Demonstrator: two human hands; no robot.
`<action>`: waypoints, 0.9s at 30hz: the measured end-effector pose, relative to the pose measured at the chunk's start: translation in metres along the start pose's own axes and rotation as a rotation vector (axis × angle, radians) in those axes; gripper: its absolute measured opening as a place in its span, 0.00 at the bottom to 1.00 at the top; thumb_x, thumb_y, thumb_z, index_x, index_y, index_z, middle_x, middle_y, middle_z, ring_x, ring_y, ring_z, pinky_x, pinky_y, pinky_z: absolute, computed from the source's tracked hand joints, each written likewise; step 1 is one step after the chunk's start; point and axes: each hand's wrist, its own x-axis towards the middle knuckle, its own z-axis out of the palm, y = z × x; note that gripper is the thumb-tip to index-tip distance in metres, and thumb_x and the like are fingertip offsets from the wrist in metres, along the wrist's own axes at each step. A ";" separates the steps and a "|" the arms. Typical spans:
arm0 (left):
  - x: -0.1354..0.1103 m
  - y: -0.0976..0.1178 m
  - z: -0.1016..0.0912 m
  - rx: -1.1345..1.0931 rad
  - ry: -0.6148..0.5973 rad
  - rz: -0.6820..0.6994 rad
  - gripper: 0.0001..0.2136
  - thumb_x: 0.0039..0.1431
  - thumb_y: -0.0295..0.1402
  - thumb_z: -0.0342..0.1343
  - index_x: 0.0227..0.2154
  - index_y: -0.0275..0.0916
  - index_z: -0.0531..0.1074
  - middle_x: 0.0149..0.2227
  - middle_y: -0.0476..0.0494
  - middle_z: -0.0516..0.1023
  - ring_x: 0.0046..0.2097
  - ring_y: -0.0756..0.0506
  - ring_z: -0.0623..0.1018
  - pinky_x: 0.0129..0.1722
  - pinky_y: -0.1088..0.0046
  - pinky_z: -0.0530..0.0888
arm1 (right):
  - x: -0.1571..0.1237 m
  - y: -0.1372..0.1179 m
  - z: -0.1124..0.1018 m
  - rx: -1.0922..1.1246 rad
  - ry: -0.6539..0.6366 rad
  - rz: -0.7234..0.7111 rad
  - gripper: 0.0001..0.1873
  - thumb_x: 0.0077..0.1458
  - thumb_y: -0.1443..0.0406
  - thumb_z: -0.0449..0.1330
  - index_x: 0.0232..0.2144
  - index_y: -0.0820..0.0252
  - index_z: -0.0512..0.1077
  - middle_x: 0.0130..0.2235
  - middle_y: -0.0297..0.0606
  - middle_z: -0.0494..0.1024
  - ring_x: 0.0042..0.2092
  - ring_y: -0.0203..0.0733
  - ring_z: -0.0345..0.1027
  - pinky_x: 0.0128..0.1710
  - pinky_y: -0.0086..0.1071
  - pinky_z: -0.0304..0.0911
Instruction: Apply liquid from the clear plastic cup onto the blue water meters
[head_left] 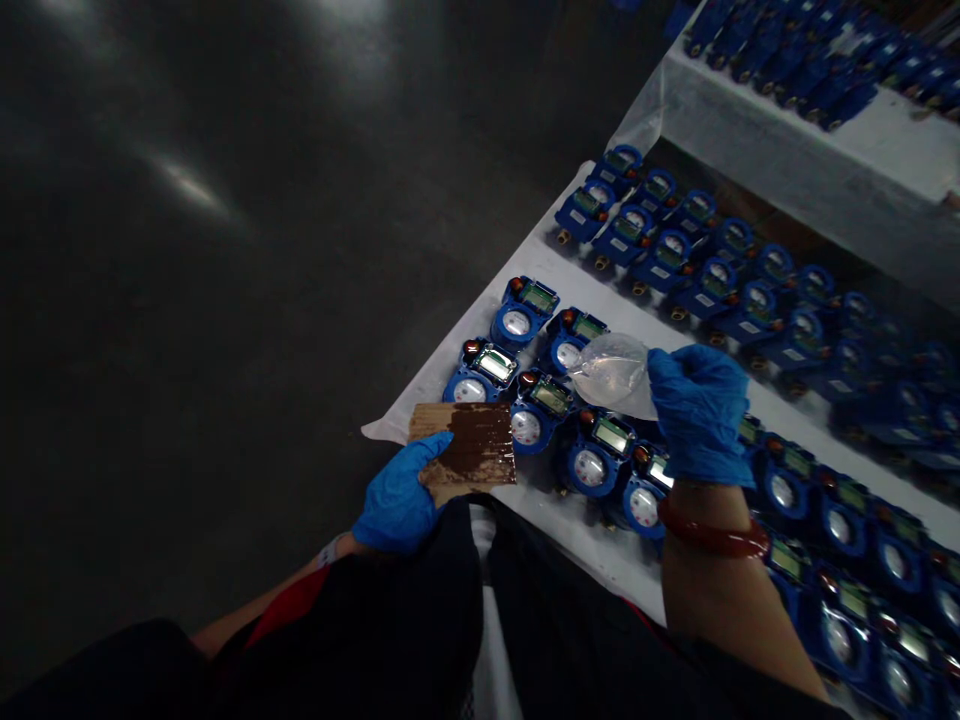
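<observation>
My left hand (405, 497), in a blue glove, grips a piece of cardboard (469, 450) smeared with a glossy dark brown substance. The thumb lies on its top face. My right hand (701, 410), also gloved in blue, is closed around the gathered end of a clear plastic bag (613, 370) with clear contents. The bag's narrow tip points left, over the blue meters. Near it is a blue meter (525, 427) with a round white dial, a small display and a reddish-brown spot beside the display. Another meter (516, 322) stands farther back.
Rows of blue meters (667, 258) stand on the white-covered table (480, 330), with more at the right. A raised white surface (892, 150) at the back right carries further blue units (795, 75). Dark floor (225, 350) lies to the left.
</observation>
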 end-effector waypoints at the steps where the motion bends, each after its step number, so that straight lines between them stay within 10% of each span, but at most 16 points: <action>1: 0.000 0.002 0.000 -0.014 0.011 0.001 0.28 0.46 0.42 0.74 0.52 0.42 0.81 0.58 0.32 0.86 0.61 0.21 0.82 0.68 0.35 0.75 | 0.000 0.001 0.000 0.002 0.002 -0.007 0.16 0.54 0.55 0.62 0.21 0.53 0.65 0.21 0.29 0.64 0.27 0.38 0.57 0.32 0.37 0.53; 27: -0.001 0.005 0.002 -0.061 0.026 -0.047 0.23 0.46 0.36 0.72 0.49 0.46 0.82 0.55 0.39 0.88 0.59 0.24 0.84 0.68 0.35 0.75 | -0.002 -0.003 -0.005 0.006 -0.014 0.038 0.14 0.53 0.57 0.62 0.21 0.54 0.66 0.21 0.29 0.63 0.28 0.38 0.57 0.33 0.37 0.52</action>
